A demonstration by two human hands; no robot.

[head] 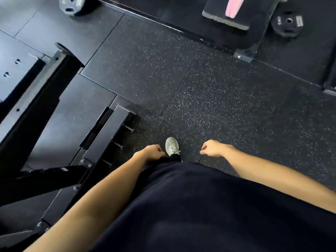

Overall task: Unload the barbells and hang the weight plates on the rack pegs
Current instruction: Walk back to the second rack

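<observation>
Both my hands hang at my sides and hold nothing. My left hand [152, 152] has loosely curled fingers, close to my hip. My right hand [214, 148] also hangs loosely curled, over the floor. A black weight plate [72, 4] shows at the far top left. Another black weight plate [287, 22] lies near the top right, beside a bench frame. On my left stands a black steel rack base [111, 131] with several short silver pegs [119, 144] sticking out toward me. No barbell is in view.
Black speckled rubber floor tiles [200, 88] spread ahead of me. A black padded bench [234, 13] with a pink item [233, 6] on it stands at the top. My grey shoe [172, 146] is between my hands. Rack uprights [41, 91] fill the left side.
</observation>
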